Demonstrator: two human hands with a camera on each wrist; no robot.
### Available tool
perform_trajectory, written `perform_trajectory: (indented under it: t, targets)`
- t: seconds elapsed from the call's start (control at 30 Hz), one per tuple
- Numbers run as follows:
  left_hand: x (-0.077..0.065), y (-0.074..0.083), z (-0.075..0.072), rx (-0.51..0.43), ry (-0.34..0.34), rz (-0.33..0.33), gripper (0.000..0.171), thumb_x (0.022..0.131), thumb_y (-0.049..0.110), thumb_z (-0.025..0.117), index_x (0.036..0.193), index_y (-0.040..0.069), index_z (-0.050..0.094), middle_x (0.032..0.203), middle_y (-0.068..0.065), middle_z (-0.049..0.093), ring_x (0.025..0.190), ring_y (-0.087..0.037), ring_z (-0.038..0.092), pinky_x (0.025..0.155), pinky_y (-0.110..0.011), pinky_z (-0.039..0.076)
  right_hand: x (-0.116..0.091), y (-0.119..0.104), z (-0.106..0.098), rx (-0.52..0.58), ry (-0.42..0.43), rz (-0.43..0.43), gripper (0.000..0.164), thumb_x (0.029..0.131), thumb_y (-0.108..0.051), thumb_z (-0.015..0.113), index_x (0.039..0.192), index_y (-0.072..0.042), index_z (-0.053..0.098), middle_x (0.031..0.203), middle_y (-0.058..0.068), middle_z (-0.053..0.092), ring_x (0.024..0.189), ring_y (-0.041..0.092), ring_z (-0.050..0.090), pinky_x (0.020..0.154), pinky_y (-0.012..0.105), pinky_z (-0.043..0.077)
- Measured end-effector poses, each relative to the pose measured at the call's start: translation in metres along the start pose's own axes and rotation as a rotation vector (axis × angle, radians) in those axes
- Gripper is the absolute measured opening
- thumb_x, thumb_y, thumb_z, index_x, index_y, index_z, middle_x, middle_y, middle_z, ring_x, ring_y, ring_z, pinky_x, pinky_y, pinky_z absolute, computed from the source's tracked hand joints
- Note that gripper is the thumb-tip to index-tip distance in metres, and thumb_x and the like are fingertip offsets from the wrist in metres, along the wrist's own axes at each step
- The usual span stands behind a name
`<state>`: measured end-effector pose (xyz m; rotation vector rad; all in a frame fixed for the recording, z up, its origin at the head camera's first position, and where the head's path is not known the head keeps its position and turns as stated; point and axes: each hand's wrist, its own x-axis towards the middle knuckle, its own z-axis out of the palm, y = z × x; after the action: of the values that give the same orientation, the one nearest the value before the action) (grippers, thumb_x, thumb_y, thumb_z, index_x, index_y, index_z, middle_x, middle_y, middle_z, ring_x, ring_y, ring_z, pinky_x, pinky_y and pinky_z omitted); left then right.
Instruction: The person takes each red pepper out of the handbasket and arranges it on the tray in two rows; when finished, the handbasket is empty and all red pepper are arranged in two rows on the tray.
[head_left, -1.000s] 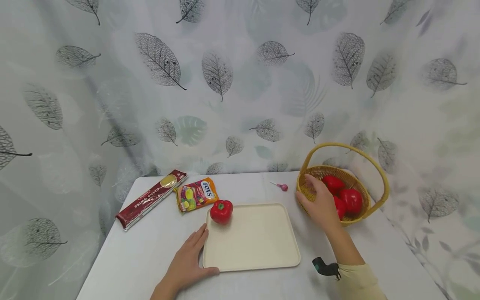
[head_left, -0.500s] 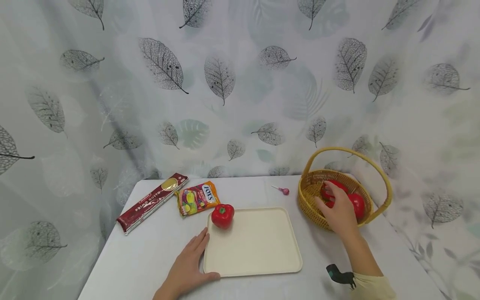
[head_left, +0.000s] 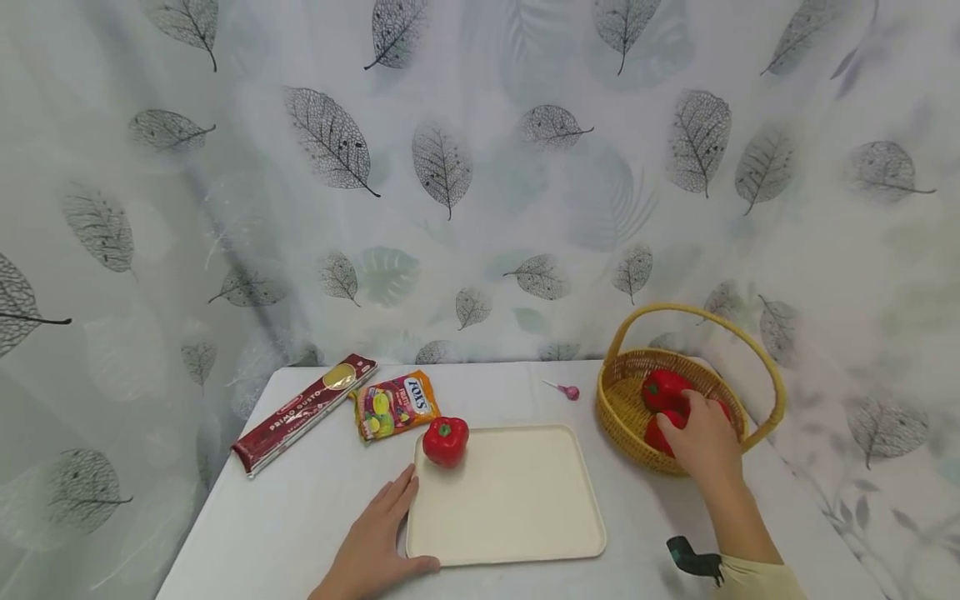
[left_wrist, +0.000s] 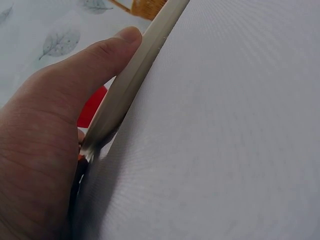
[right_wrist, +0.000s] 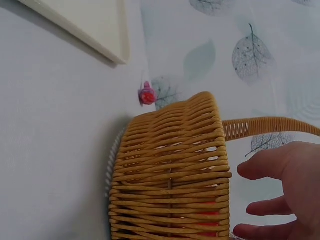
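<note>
My left hand [head_left: 375, 542] rests at the lower left corner of a cream tray [head_left: 517, 500], straight fingers along its left side and thumb at its near edge. On the tray's far left corner sits a red bell pepper [head_left: 446, 442]. At the right, a wicker basket [head_left: 618, 421] with a tall handle contains red peppers [head_left: 666, 388]. Over its near right part is my right hand [head_left: 708, 442], which partly hides the peppers beneath. The right wrist view shows its fingers [right_wrist: 265, 165] spread above the basket rim, with nothing seen between them.
A long dark red spaghetti pack [head_left: 303, 412] lies at the table's far left, next to an orange Fox's candy bag [head_left: 396, 405]. A small pink lollipop [head_left: 572, 392] lies between tray and basket. A leaf-patterned curtain [head_left: 480, 208] stands behind the table [head_left: 300, 517].
My right hand has moved rightward from the basket's left side to over the peppers. The left hand stays at the tray. The whole head view has shifted slightly downward.
</note>
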<state>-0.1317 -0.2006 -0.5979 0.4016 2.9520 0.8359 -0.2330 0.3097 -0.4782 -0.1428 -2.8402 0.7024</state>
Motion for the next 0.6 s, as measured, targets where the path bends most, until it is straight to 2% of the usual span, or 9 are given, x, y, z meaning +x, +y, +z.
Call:
perform_trajectory:
  t: [0.23,0.47,0.6]
  targets:
    - [0.001,0.0,0.003,-0.036,-0.032,-0.012,0.134,0.07,0.094,0.072,0.168,0.008,0.041,0.177,-0.006,0.029,0.158,-0.039,0.035,0.119,-0.067,0.038,0.004,0.017,0.005,-0.104,-0.093,0.052,0.064,0.101,-0.038,0.068,0.135,0.015,0.055,0.129,0.044,0.056,0.112,0.064,0.059,0.086,0.077,0.052]
    - [0.003,-0.002,0.002,-0.047,-0.056,-0.023,0.132,0.071,0.093,0.073,0.168,0.008,0.041,0.178,-0.006,0.029,0.157,-0.04,0.036,0.117,-0.07,0.04,0.01,0.017,0.012,-0.074,-0.131,0.003,0.058,0.096,-0.028,0.076,0.138,0.007,0.058,0.133,0.046,0.054,0.121,0.064,0.054,0.095,0.08,0.05]
    - [0.004,-0.004,0.0,-0.042,-0.057,-0.031,0.133,0.07,0.093,0.073,0.167,0.008,0.043,0.178,-0.006,0.029,0.157,-0.039,0.036,0.118,-0.068,0.039,0.014,0.012,0.017,-0.066,-0.157,-0.043,0.057,0.096,-0.03,0.078,0.139,0.002,0.058,0.132,0.045,0.055,0.122,0.064,0.053,0.096,0.081,0.049]
